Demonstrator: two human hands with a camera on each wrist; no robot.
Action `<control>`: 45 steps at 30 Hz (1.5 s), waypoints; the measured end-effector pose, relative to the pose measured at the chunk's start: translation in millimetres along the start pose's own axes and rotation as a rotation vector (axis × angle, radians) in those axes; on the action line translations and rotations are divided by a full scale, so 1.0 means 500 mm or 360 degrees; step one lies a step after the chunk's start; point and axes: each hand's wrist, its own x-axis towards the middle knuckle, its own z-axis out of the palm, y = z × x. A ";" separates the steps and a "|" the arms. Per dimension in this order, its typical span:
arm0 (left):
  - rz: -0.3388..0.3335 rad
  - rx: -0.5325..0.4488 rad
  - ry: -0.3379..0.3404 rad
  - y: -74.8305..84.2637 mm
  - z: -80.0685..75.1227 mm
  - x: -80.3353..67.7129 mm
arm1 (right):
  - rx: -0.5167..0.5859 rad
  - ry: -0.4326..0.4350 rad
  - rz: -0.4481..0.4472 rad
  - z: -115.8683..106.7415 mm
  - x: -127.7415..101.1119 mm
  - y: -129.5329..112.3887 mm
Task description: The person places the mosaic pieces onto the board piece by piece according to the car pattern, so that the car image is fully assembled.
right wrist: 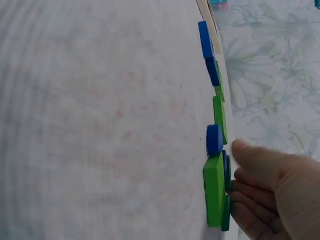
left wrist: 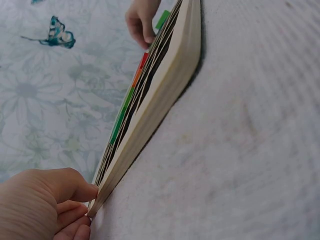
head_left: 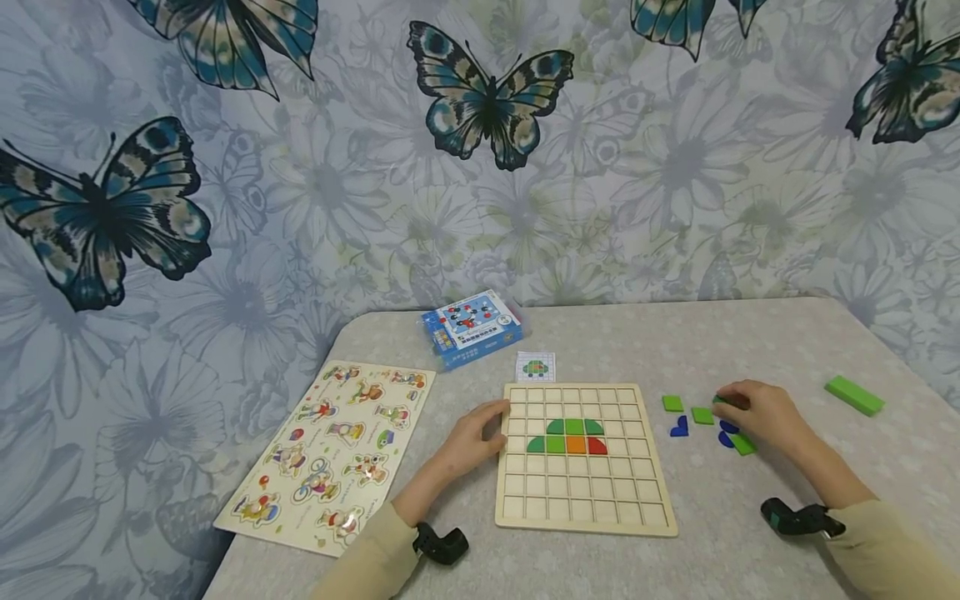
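A wooden grid board [head_left: 585,492] lies in the middle of the table, with green, orange and red pieces [head_left: 574,437] set in two rows. My left hand [head_left: 497,423] holds the board's left edge, fingers curled against it; the left wrist view shows those fingers [left wrist: 75,207] at the board's edge [left wrist: 165,85]. My right hand [head_left: 731,406] is to the right of the board, over loose green and blue pieces [head_left: 702,415]. Its curled fingertips pinch a small green piece [head_left: 719,401]. In the right wrist view the fingers [right wrist: 250,200] touch a green piece [right wrist: 215,190] beside a blue one [right wrist: 214,139].
An animal peg puzzle [head_left: 330,450] lies at the left, near the table's edge. A blue box [head_left: 471,328] and a small pattern card [head_left: 536,366] sit behind the board. A long green block [head_left: 853,395] lies at the far right. Butterfly wallpaper [head_left: 487,100] backs the table.
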 end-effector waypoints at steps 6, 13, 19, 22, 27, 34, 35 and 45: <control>0.0014 0.0015 0.0006 -0.001 -0.001 0.003 | -0.0007 0.0011 -0.0133 -0.002 0.001 0.005; 0.0021 0.0010 -0.0001 -0.003 0.000 0.003 | -0.0024 0.0019 -0.0110 0.004 0.002 0.007; 0.0028 0.0011 -0.0001 -0.005 0.001 0.003 | -0.0018 0.0060 -0.0131 0.002 0.002 0.010; 0.0023 0.0008 -0.0002 -0.004 0.001 0.003 | -0.0010 0.0039 -0.0211 0.001 0.003 0.013; 0.0010 -0.0012 0.0003 -0.001 0.002 0.004 | -0.0014 0.0059 -0.0272 0.004 0.006 0.014; 0.0001 -0.0011 0.0006 0.001 0.003 0.004 | 0.0024 0.0016 -0.0316 0.012 0.015 0.011; -0.0001 -0.0011 0.0005 0.002 0.004 0.003 | 0.0024 0.0006 -0.0305 0.012 0.016 0.008; 0.0018 0.0009 0.0017 0.000 0.003 0.004 | 0.0253 0.0093 -0.0326 -0.008 0.011 -0.157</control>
